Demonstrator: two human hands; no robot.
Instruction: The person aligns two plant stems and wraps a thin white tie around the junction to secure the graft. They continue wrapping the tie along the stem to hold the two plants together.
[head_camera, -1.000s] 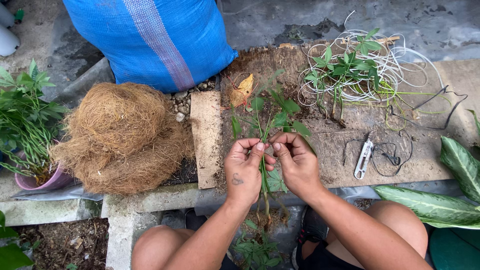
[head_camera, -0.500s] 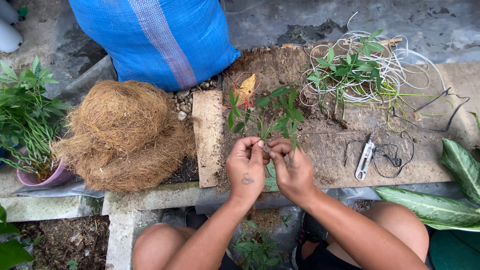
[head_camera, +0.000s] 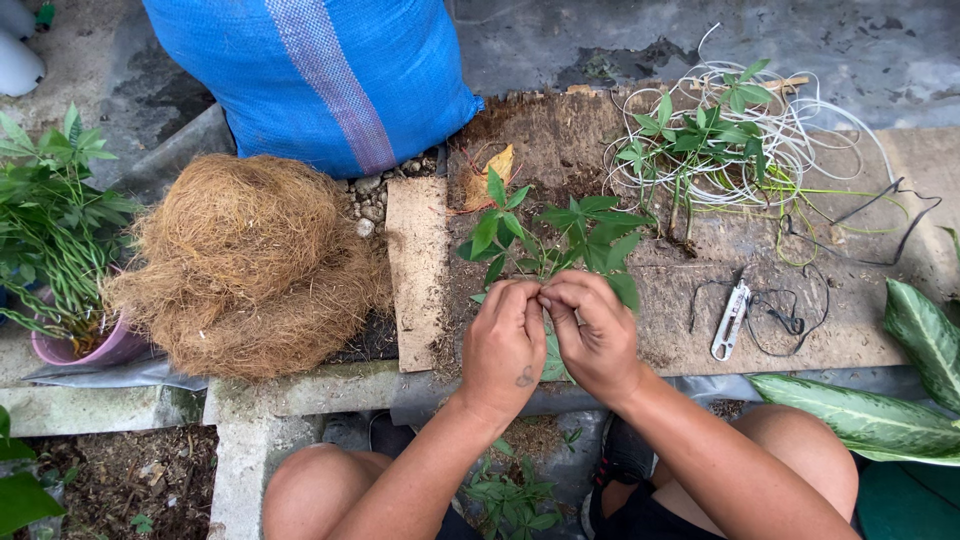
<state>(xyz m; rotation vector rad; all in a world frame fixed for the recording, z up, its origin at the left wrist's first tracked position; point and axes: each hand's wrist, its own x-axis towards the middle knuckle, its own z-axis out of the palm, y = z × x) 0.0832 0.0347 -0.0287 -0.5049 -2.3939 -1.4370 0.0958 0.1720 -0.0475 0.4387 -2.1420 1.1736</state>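
Directly beyond our two hands lay one large blue woven sack with a pale stripe, bulging and cut off by the top edge; we saw no label on it. Our left hand and right hand met fingertip to fingertip, both narrowed to a pinch on the stem of a small green seedling, whose leaves fanned out just past the knuckles. The stem itself was hidden behind the fingers, so we could not tell exactly how it was gripped. The seedling rested over one soiled wooden board. Left of the left hand sat one mound of brown coconut fibre, and farther left one pink pot of leafy plants, partly cut off. Right of the right hand lay one small white clipper among dark cord. Beyond it, one coil of white wire tangled with more green cuttings, too intertwined to count. Two variegated leaves entered from the right edge.
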